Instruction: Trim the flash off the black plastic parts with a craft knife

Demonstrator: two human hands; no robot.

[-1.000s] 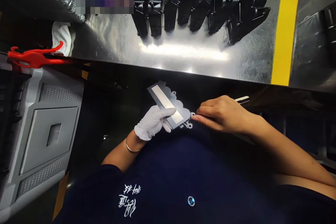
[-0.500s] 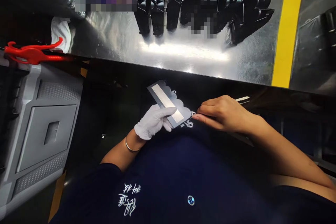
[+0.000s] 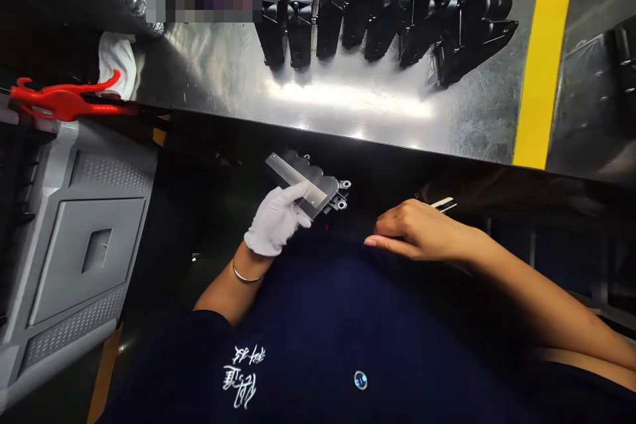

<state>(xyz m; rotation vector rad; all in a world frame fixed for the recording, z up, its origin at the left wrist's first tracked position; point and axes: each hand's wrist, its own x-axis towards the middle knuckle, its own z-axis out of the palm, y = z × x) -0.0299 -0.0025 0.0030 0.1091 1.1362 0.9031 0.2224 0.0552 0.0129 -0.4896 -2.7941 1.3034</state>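
Observation:
My left hand [image 3: 275,222], in a white glove, pinches a black plastic part [image 3: 325,184] between thumb and fingers. The part has a scalloped edge, a flat pale-reflecting face and small ringed lugs at its right end. To the right of it and apart from it, my bare right hand [image 3: 412,232] is closed, with its fingers curled. The pale end of a slim tool [image 3: 444,203] sticks out behind its knuckles; the rest is hidden in the hand, so its kind does not show.
Ahead is a metal table [image 3: 209,73] with rows of black plastic parts [image 3: 348,6] and a yellow stripe [image 3: 544,66]. A red plastic tool [image 3: 64,101] and a white cloth [image 3: 118,63] lie at its left, above a grey plastic crate [image 3: 87,258].
My left hand has moved slightly left and up, tilting the black part. My right hand has come away from the part's lugs and dropped a little.

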